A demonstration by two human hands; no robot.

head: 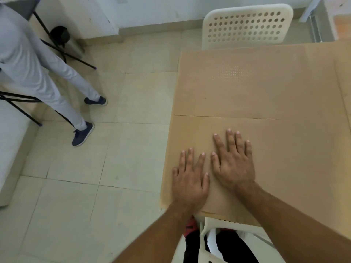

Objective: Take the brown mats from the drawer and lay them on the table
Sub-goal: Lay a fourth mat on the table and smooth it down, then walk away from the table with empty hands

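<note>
Two brown mats cover the table. The near mat (284, 164) lies under both my hands, and the far mat (247, 82) meets it along a seam across the middle. A third brown sheet (344, 76) shows at the right edge. My left hand (190, 179) rests flat near the mat's left front corner, fingers spread. Beside it, my right hand (233, 164) presses flat on the same mat, fingers apart. Neither hand grips anything. The drawer is not in view.
A white perforated chair (247, 25) stands at the table's far side. Another white chair (218, 236) sits at the near edge below my arms. A person in light trousers (47, 82) stands on the tiled floor at left, near black metal legs (62, 52).
</note>
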